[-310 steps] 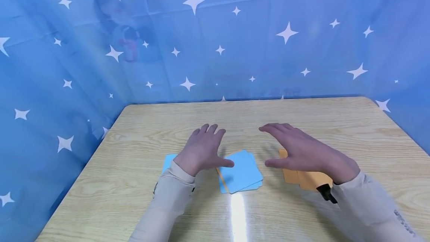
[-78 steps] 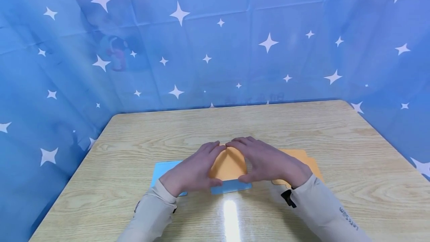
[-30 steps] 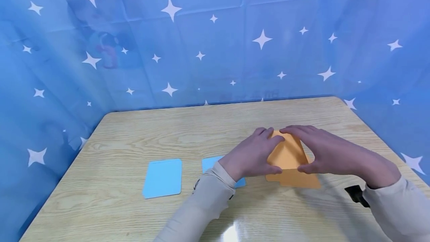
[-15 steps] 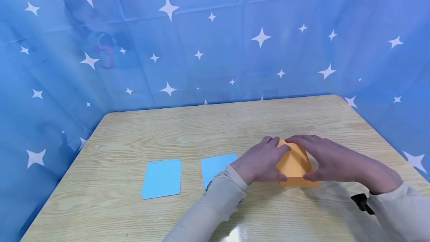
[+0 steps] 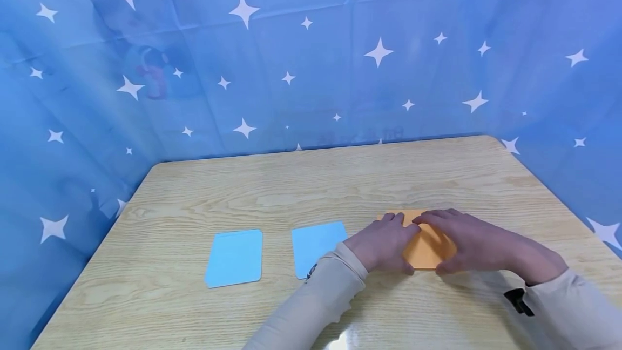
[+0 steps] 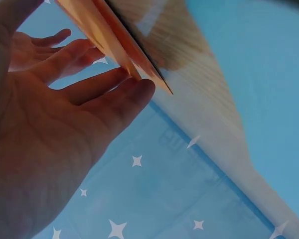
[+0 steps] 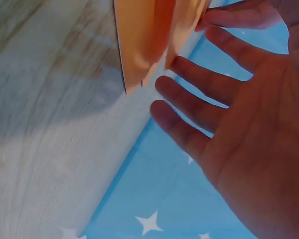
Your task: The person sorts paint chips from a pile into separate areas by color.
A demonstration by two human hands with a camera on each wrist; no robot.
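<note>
Both hands hold one orange card (image 5: 426,250) between them, low over the right side of the table. My left hand (image 5: 384,243) has its thumb at the card's near left corner and its fingers along the far left. Opposite it, my right hand (image 5: 478,243) has thumb and index finger at the right corners, the other fingers spread in the right wrist view. The card (image 6: 97,30) bows slightly in the left wrist view, close over more orange cards (image 7: 134,45). Those are mostly hidden in the head view.
Blue cards (image 5: 318,247) lie mid-table, just left of my left forearm. Another group of blue cards (image 5: 235,258) lies farther left. The wooden table (image 5: 272,188) ends at a blue curtain (image 5: 291,107) with white stars.
From open above the middle cards, my hands took hold of an orange card there. They carried it right and lowered it over the orange cards. The middle group now shows only blue.
</note>
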